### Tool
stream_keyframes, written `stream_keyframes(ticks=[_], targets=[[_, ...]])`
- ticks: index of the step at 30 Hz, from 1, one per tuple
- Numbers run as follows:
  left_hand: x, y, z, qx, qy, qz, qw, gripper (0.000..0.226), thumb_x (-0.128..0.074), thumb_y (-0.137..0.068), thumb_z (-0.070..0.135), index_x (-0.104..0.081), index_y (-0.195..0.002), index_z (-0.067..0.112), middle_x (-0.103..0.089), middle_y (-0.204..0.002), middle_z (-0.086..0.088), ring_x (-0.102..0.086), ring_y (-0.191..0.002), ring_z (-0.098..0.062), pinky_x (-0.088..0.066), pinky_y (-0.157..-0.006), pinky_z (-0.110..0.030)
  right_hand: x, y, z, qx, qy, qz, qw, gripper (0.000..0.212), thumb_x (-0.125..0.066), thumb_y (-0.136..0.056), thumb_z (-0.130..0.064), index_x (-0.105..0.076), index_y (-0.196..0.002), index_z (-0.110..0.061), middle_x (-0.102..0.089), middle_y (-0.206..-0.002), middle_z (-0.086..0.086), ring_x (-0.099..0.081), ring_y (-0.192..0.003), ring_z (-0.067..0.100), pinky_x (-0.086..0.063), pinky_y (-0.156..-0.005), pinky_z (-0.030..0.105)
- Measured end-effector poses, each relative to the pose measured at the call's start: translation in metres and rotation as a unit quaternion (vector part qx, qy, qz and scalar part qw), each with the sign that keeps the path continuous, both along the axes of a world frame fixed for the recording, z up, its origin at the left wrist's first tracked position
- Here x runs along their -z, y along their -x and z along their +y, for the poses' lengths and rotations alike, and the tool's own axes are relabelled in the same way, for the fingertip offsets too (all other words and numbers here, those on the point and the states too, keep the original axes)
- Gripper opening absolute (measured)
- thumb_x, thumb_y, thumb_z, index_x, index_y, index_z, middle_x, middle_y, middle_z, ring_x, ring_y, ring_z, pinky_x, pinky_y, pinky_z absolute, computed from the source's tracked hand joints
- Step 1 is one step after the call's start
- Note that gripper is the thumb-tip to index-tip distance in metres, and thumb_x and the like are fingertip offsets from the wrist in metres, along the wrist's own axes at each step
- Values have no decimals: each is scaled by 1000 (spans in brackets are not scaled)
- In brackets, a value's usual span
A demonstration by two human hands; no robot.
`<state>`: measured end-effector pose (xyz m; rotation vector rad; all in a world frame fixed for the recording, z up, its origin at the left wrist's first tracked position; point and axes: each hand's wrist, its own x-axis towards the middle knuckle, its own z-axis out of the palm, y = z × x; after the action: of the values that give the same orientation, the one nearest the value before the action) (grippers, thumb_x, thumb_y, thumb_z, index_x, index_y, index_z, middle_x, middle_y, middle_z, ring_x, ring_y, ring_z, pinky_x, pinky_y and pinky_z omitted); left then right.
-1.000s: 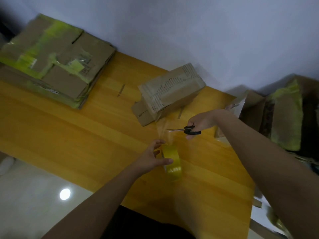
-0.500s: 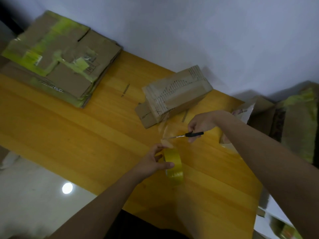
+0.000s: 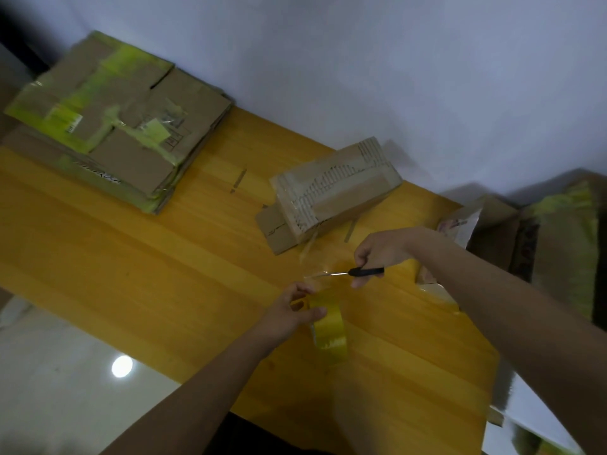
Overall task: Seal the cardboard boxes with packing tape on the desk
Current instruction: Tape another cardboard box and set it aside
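Since the frame before, my right hand [image 3: 382,249] has drawn the scissors [image 3: 353,272] a little toward the near edge. On the desk [image 3: 131,257], a stack of flattened cardboard boxes [image 3: 108,126] lies at the far left corner. I cannot see inside the small box [image 3: 335,188] at the far edge. My left hand [image 3: 290,310] grips the yellow tape roll [image 3: 328,326] upright above the surface. My right hand grasps the scissors' black handles, blades pointing left at the clear tape strip [image 3: 312,247].

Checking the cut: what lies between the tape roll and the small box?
In the head view, the scissors in the right hand cross between roll and box.
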<state>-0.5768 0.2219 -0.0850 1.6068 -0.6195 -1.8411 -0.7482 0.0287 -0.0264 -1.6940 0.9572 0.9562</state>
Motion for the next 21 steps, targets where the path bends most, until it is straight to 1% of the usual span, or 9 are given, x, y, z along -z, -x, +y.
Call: stream_keyframes(ticks=[2, 5, 7, 10, 14, 16, 17, 19, 21], targets=[[-1, 0, 0, 0, 1, 2, 1000, 31, -76, -80, 18, -55, -102, 20, -52, -129, 5, -46, -127, -20, -42, -88, -29, 0, -1, 1, -1, -6, 5, 1000, 46, -76, -72, -59, -51, -71, -20, -56, -68, -6, -48, -75, 11, -40, -81, 28], [-2, 0, 1, 9, -1, 18, 1000, 34, -80, -74, 28, -56, -99, 27, -49, -133, 6, -44, -130, -21, -43, -99, -41, 0, -1, 2, -3, -19, 13, 1000, 47, -76, -74, -57, -49, -76, -18, -51, -74, -4, -44, -71, 11, -37, -71, 25], [-6, 0, 1, 19, -8, 17, 1000, 32, -78, -78, 28, -55, -100, 28, -45, -138, 6, -42, -132, -20, -42, -99, -44, -1, -1, 2, -6, -19, 15, 1000, 48, -75, -76, -57, -48, -79, -17, -48, -78, -3, -41, -72, 14, -33, -68, 26], [-8, 0, 1, 23, -9, 16, 1000, 27, -73, -84, 23, -53, -103, 25, -43, -137, 8, -41, -132, -20, -41, -94, -42, -4, 0, 0, -10, -12, 17, 1000, 48, -74, -77, -56, -48, -81, -16, -45, -83, -1, -38, -76, 17, -32, -69, 29], [-11, 0, -1, 25, -9, 16, 999, 29, -72, -85, 20, -51, -105, 20, -45, -129, 13, -42, -128, -18, -40, -100, -48, -2, 2, 0, -2, 12, 16, 1000, 48, -78, -72, -56, -52, -81, -18, -46, -83, -3, -41, -78, 17, -34, -71, 29], [-13, 0, 0, 19, -7, 26, 999, 32, -77, -81, 23, -51, -102, 20, -50, -126, 13, -45, -126, -20, -41, -101, -49, 1, 4, 1, 8, 17, 13, 1000, 49, -78, -72, -58, -52, -81, -18, -47, -83, -3, -42, -78, 17, -35, -72, 30], [-13, 0, 1, 15, 1, 33, 999, 38, -82, -75, 27, -52, -97, 21, -53, -125, 9, -47, -126, -22, -43, -100, -49, 1, 5, 2, 16, 25, 12, 999, 50, -76, -72, -60, -51, -81, -17, -47, -84, -2, -42, -78, 17, -34, -72, 31], [-12, 2, 4, 16, 13, 42, 999, 44, -85, -65, 27, -51, -91, 21, -58, -122, 2, -52, -123, -24, -48, -94, -43, 1, 8, 3, 25, 46, 14, 999, 52, -72, -74, -63, -50, -82, -16, -50, -89, -1, -44, -81, 17, -35, -73, 31], [-12, 5, 8, 24, 12, 48, 998, 37, -81, -75, 10, -49, -93, 18, -58, -120, -1, -58, -110, -16, -52, -80, -29, -1, 8, 4, 8, 43, 19, 999, 52, -71, -74, -64, -52, -83, -17, -50, -90, -2, -45, -83, 17, -35, -73, 30]])
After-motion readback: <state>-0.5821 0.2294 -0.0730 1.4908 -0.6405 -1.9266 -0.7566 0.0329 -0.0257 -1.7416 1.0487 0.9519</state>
